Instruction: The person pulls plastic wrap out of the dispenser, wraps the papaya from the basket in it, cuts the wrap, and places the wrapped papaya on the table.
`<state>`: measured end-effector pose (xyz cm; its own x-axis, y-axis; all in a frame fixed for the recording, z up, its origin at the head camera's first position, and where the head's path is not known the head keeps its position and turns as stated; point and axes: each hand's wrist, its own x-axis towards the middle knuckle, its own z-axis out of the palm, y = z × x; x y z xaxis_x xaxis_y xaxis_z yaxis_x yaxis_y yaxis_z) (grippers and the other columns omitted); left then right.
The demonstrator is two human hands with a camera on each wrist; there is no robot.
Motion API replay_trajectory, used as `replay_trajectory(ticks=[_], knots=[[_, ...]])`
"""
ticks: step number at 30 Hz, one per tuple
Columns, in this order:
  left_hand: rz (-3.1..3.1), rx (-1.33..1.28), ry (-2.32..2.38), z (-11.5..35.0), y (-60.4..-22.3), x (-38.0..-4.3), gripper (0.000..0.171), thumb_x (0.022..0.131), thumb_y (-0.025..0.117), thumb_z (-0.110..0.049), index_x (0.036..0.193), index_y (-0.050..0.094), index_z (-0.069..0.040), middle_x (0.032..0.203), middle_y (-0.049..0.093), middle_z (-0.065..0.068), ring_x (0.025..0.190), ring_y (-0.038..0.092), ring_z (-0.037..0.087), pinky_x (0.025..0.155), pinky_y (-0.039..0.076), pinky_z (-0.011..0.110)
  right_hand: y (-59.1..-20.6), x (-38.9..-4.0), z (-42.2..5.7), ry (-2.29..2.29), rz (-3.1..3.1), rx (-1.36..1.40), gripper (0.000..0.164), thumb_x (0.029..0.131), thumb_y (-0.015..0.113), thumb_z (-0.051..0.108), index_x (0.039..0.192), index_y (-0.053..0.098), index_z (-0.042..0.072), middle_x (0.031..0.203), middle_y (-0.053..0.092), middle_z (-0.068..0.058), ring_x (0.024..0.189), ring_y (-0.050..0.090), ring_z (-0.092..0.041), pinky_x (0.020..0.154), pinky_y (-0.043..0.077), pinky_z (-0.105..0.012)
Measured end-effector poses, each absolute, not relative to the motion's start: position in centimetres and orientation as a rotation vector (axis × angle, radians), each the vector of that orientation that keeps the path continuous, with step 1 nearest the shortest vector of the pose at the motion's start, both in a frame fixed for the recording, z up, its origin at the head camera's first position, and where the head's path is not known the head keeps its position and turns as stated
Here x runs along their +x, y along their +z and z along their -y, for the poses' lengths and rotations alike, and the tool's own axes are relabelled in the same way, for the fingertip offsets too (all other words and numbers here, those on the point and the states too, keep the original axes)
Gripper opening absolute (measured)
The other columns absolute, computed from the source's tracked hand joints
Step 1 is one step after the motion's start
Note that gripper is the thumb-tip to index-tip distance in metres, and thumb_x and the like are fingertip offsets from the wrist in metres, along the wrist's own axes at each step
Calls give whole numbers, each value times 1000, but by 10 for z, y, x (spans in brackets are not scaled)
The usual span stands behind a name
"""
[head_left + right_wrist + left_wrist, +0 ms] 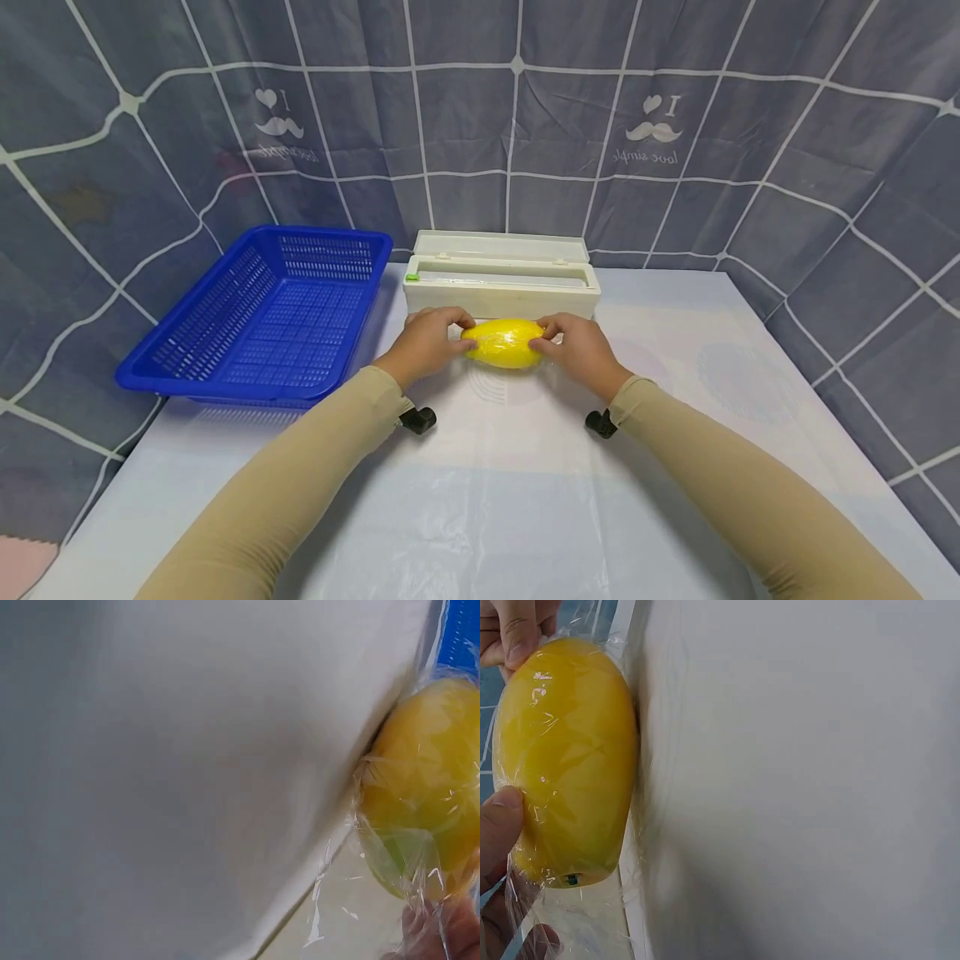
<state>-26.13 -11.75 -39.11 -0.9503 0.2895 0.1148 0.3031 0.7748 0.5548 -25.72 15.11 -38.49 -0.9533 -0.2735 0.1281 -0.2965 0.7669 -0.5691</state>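
A yellow mango (504, 342), lying sideways and wrapped in clear cling film (322, 915), is between my two hands, just in front of the film dispenser. My left hand (431, 343) pinches its left end, with the thumb on the near side. At the other end my right hand (583, 346) grips the mango and gathered film between thumb and fingers. Loose, crinkled film hangs past both ends in the wrist views. A small dark green spot marks one tip of the mango (570, 761) in the left wrist view.
Behind the mango stands a white cling film dispenser (501, 302), lid raised, with a green slider (412, 277) at its left. A blue plastic basket (225, 387) sits on the left of the white-covered table (510, 517). A grey checked curtain (465, 108) surrounds the back and sides.
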Motion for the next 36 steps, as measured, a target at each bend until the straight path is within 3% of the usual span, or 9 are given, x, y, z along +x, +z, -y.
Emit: replay_trajectory(ticks=[2,5,10,15,20,25,32,36], knots=[[2950,-498,-913,118,-391,-261,34,96,78,-32,127,74,-18,133,73,1,130,59,32,117,30,52,-385,-258,-152,1032,2939,406,27,94,81,27,100,67,5,134,72,-13,100,68,-36,87,55,-42],[2985,-510,-880,118,-390,-262,40,96,78,-34,133,73,-19,138,70,2,134,55,32,116,30,54,-386,-261,-155,1110,2979,354,40,94,81,29,120,64,4,136,68,-17,129,62,-38,108,51,-52],[3031,-526,-871,118,-389,-264,40,96,78,-34,132,71,-19,147,64,5,141,51,35,119,27,56,-388,-264,-161,1147,3020,378,58,95,80,32,143,59,6,146,62,-17,139,55,-40,116,44,-58],[3093,-494,-1049,119,-390,-265,39,97,77,-31,132,65,-18,147,64,9,140,57,32,124,36,51,-391,-264,-164,1036,3071,466,64,97,77,37,152,56,12,156,57,-13,148,47,-40,121,38,-59],[3088,-497,-1179,120,-391,-264,39,98,76,-27,132,64,-15,135,67,7,130,60,28,120,44,48,-394,-262,-168,986,3081,555,60,105,65,40,156,51,13,157,55,-10,149,47,-38,122,37,-58],[3082,-491,-1169,120,-393,-263,38,97,77,-27,131,64,-16,132,68,5,127,61,28,117,45,49,-391,-261,-172,1045,3054,556,45,111,51,36,150,58,14,153,59,-9,146,51,-38,121,39,-58],[3076,-520,-1180,122,-394,-265,39,97,78,-26,132,64,-16,133,68,5,129,61,28,119,44,49,-391,-267,-179,1028,3039,590,45,102,70,31,144,66,16,144,67,-12,137,58,-40,115,43,-59],[3082,-543,-1148,123,-394,-266,40,97,78,-25,132,64,-16,132,69,6,128,61,28,119,44,49,-391,-269,-182,1081,3036,656,53,96,78,25,146,64,15,143,68,-12,130,62,-38,113,45,-58]])
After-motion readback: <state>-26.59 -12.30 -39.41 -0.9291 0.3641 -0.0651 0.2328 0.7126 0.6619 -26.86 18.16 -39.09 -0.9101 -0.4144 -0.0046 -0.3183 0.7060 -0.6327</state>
